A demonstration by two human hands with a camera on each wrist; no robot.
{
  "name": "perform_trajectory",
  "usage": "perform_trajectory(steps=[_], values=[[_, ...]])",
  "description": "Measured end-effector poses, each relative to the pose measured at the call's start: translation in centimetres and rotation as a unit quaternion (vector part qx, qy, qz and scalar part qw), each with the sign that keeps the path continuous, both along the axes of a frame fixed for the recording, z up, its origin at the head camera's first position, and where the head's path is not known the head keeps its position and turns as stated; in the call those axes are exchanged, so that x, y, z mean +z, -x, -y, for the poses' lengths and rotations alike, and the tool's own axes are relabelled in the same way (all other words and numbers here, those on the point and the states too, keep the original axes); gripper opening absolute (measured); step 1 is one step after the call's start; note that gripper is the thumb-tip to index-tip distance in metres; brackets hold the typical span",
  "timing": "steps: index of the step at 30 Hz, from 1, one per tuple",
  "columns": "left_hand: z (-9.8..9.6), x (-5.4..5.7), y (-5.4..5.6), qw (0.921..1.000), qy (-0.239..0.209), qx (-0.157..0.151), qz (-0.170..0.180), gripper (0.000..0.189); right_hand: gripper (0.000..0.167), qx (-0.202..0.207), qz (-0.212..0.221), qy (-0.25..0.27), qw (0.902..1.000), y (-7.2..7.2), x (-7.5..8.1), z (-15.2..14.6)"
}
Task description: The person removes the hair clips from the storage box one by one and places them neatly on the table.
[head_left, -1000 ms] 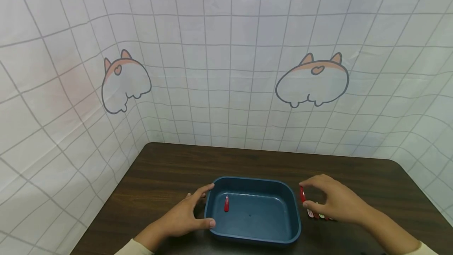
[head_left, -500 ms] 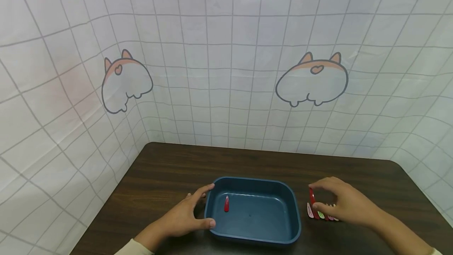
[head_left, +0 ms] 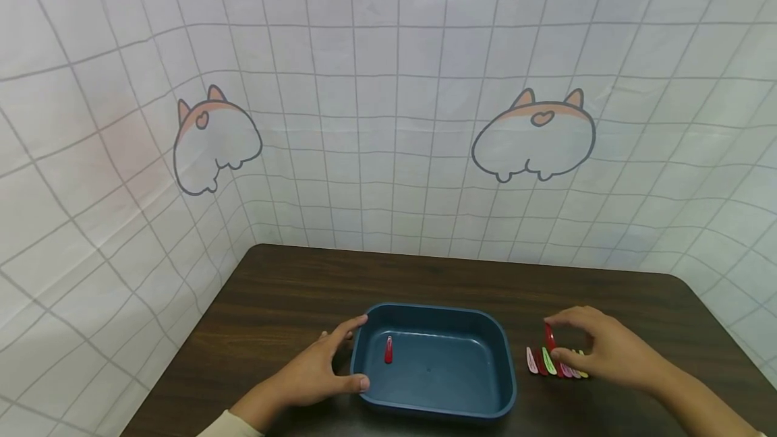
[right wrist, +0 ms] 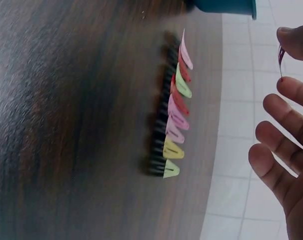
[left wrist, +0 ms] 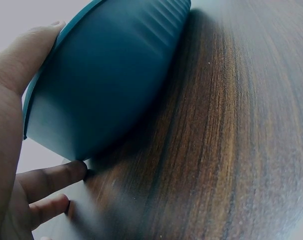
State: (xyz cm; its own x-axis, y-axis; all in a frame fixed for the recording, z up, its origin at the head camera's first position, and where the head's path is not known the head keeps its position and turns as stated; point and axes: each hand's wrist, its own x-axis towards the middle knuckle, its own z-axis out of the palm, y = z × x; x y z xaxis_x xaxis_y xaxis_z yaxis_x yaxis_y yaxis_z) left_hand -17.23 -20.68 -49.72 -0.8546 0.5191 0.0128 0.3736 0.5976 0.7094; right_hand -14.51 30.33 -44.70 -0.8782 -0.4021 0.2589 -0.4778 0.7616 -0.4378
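A dark blue plastic basin [head_left: 449, 373] stands on the table with a single red snap hair clip [head_left: 388, 351] inside, towards its left end. My left hand [head_left: 312, 373] rests against the basin's left end, thumb on the rim and fingers fairly straight along the side. My right hand [head_left: 607, 349] pinches another red hair clip [head_left: 550, 336] between thumb and index finger, the other fingers spread in the right wrist view. Near that hand lies a row of hair clips in pink, red, green and yellow, including a light green clip [head_left: 549, 361] and a yellow clip [right wrist: 174, 149].
The dark wood-grain table [head_left: 340, 268] has rounded back corners. Behind it and at both sides hangs a white grid-patterned cloth [head_left: 376, 174] with cartoon animal prints. The clip row lies just right of the basin.
My right hand has moved right, away from the basin, with the red hair clip still pinched, and more of the clip row shows. The left hand and basin have stayed put.
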Motion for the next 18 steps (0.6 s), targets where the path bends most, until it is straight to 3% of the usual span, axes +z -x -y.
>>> perform_trajectory(steps=[18], values=[[0.0,0.1,0.0,1.0000,0.000,0.002,0.000,0.090,0.050,-0.021,-0.011,-0.015,0.9996,0.3,-1.2,-1.9]])
